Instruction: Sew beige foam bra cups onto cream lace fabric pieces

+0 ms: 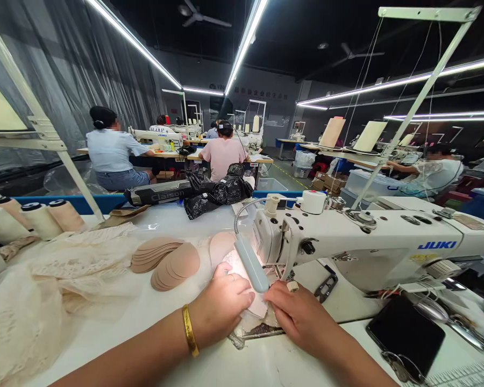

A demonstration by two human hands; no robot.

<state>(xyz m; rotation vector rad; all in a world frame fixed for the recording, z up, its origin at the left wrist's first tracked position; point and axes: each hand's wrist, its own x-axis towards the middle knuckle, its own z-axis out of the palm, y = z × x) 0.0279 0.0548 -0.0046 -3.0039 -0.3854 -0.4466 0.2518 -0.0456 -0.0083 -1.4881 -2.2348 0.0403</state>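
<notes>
A pale pink fabric piece (pixel 258 307) lies under the head of a white sewing machine (pixel 371 236). My left hand (pixel 221 301), with a gold bangle at the wrist, presses on its left side, fingers bent and close together. On the other side, my right hand (pixel 296 312) has its fingers closed at the fabric's right edge; its fingertips are partly hidden. A grey lamp (pixel 251 263) on a flexible neck shines on the work and hides part of the fabric and the needle area.
Left of my hands lie stacked beige oval pads (pixel 175 266) and sheer cream lace (pixel 64 279). Thread cones (pixel 50 217) stand behind the lace. Thread snips (pixel 326 287), a black phone (pixel 405 333) and keys lie at right. Black plastic bags (pixel 221 188) sit behind; co-workers sit farther off.
</notes>
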